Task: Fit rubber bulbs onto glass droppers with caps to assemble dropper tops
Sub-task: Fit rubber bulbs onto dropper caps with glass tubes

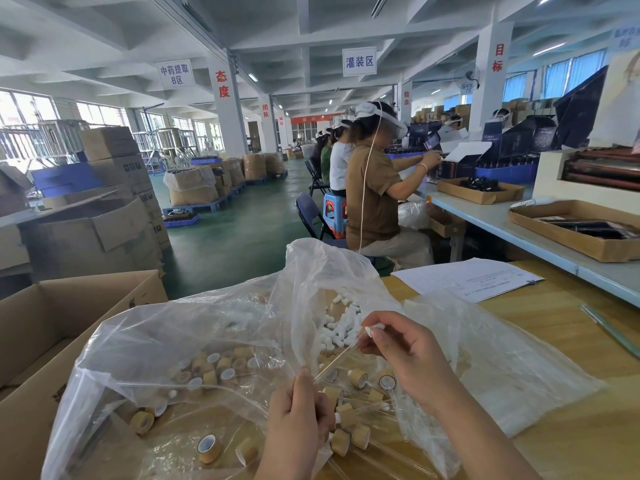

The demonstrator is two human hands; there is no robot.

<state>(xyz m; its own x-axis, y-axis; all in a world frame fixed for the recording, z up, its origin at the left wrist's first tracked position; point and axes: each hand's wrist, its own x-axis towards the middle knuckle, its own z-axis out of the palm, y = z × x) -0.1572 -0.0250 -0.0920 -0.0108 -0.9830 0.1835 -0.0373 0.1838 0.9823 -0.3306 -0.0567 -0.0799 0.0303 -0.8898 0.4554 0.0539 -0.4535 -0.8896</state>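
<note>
Head view, task's thing: a glass dropper (341,355) is hanging in the air between the two hands, over the open plastic bag (194,327) on the counter (571,393).
Head view, long axis: the tube is running on a slant, its low end toward the person at the left hand and its high end away and to the right, at the right hand.
Left hand (298,420): it is sitting low and close to the body, fingers curled, pinching the tube's lower end between thumb and fingertips.
Right hand (412,358): it is reaching in from the right, wrist raised, fingertips pinching a white rubber bulb (369,330) at the tube's upper end.
Seating: whether the bulb is fully on the glass is too small to tell.
Nearer hand: the right is the one at the working end.
Supply: loose bulbs (337,327) are lying just beyond the right hand's fingertips. Tan caps (216,368) are lying left of the left hand, inside the bag.
Coming move, as a judgement: the right is probably pushing along the tube's slant while the left is bracing against it.
</note>
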